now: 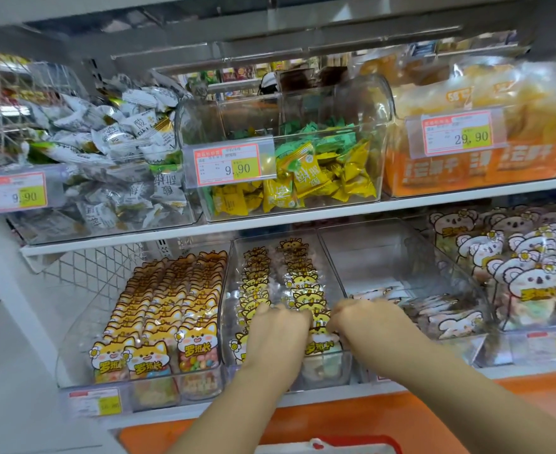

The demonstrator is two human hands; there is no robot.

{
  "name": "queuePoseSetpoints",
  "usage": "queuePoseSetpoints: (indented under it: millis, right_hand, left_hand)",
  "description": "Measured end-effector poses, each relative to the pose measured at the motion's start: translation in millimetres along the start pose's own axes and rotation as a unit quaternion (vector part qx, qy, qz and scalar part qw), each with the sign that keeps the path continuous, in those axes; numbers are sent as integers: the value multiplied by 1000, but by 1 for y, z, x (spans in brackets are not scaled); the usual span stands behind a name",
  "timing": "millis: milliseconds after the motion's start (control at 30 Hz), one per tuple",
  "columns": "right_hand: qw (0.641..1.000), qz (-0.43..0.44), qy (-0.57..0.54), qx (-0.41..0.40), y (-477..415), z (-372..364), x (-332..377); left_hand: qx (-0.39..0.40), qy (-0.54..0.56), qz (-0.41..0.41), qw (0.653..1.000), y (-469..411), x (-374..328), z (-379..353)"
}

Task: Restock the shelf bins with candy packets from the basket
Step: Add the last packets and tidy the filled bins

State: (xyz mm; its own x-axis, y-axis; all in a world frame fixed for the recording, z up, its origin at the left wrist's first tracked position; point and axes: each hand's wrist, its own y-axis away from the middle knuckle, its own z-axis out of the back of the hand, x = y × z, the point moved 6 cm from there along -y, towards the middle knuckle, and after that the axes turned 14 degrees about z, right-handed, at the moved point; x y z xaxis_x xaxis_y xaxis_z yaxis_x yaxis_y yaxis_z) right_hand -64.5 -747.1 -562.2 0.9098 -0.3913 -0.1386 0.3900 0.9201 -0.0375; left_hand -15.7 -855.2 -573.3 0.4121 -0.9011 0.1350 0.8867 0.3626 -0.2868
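Both hands reach into the middle clear bin on the lower shelf. It holds two rows of upright candy packets with yellow cat-shaped tops. My left hand lies over the front packets of the left row, fingers bent down onto them. My right hand is at the front of the right row, its curled fingers on a packet top; the fingertips are hidden. The red-rimmed basket shows only as a strip at the bottom edge.
To the left stands a full bin of orange fox packets. On the right, a nearly bare bin has a few koala packets lying flat, then a full koala bin. The upper shelf carries bins of wrapped sweets with price tags.
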Motion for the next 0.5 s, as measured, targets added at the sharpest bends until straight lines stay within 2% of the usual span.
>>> queuePoseSetpoints:
  millis: [133, 233, 333, 433, 500]
  right_hand:
    - [997, 7, 81, 0, -14, 1, 4]
    - [997, 18, 69, -15, -13, 5, 3]
    - [997, 21, 25, -64, -5, 16, 9]
    - [998, 38, -50, -3, 1, -1, 37]
    - [996, 44, -61, 42, 2, -21, 49]
  left_hand:
    - [-38, 7, -1, 999, -8, -6, -8]
    - [-48, 43, -2, 998, -6, -3, -6]
    - [-109, 135, -10, 985, 12, 16, 3]
    - [-167, 168, -55, 970, 43, 36, 4]
    - [-148, 131, -83, 977, 62, 43, -8]
